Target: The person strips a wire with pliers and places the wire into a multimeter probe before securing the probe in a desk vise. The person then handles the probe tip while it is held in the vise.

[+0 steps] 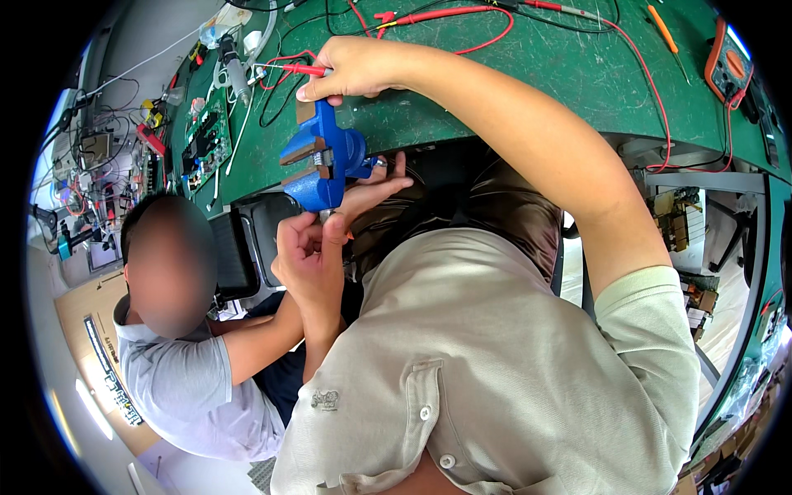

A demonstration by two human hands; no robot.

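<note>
A small blue bench vise (320, 186) with brown jaw faces is tipped on its side at the near edge of the green table. My right hand (351, 70) grips its far end, thumb against a brown face. A red test probe (304, 69) with a thin metal tip crosses at those fingers; whether they hold it, I cannot tell. My left hand (308, 260) is closed at the vise's near end, fingers curled by its screw handle, which they partly hide. Beneath the vise, another person's hand (379, 191) reaches in with fingers extended.
That person (190, 363) sits close on my left. On the green table (544, 91) lie red test leads (445, 15), an orange-handled screwdriver (662, 29) and an orange multimeter (730, 62). A circuit board (206, 144) and tangled wires occupy the left side.
</note>
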